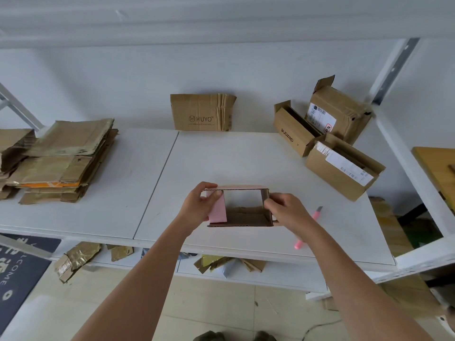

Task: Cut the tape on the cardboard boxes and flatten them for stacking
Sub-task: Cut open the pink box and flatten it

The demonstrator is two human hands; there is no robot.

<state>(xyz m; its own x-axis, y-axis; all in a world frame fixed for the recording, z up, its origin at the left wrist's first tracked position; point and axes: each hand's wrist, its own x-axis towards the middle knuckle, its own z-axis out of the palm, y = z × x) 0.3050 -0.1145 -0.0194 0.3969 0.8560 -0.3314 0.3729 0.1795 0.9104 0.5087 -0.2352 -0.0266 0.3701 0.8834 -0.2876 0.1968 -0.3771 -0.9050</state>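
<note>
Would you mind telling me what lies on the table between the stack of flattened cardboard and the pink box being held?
Nothing: the head view shows only bare white table between the flattened stack and the pink box.

both hands [200,205] gripping pink box [240,219], white table [221,156]

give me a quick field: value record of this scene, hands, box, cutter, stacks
left hand: left hand grips left end of small pink cardboard box
right hand: right hand grips its right end
box state: opened through, not yet flat
cutter: pink utility knife lying on white table, partly hidden by right arm
flattened: pile of flattened brown cardboard at left
waiting: three brown boxes at right
</note>
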